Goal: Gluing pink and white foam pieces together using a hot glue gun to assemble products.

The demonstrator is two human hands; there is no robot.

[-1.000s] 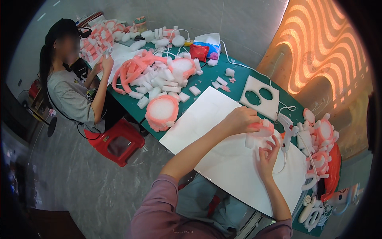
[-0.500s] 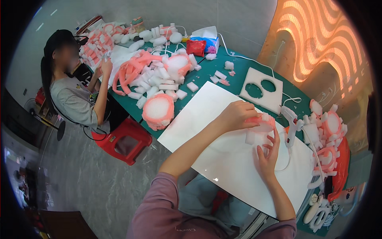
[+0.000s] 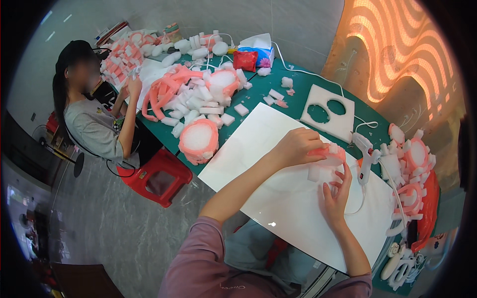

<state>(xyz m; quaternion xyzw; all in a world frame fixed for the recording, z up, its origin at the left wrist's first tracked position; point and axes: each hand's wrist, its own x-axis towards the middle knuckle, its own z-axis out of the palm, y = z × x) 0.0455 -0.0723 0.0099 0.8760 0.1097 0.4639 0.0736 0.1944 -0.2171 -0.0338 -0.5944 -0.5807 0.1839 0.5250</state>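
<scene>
A: Your left hand (image 3: 300, 146) has its fingers closed on the pink-and-white foam piece (image 3: 334, 153), gripping it at its left end.

B: And your right hand (image 3: 338, 193) sits just below and to the right, fingers curved upward, thumb apart from them. It's unclasped; the index fingertip is at the piece's right edge, though I can't tell whether it presses.

A: So where do you have the piece? Over the far part of the white board (image 3: 293, 218), between your 2 hands, with 1 white block (image 3: 314, 173) showing beneath its left side.

B: The white glue gun (image 3: 366, 156) is just to the right of it, its cord (image 3: 363, 197) curving toward you.

A: Beyond the board, on your green table (image 3: 298, 100), lies a white sheet with 2 round holes (image 3: 334, 125).

B: A heap of pink and white foam pieces (image 3: 415, 158) lies on your right, and on your left a co-worker (image 3: 94, 124) sits on a red stool (image 3: 171, 191).
</scene>
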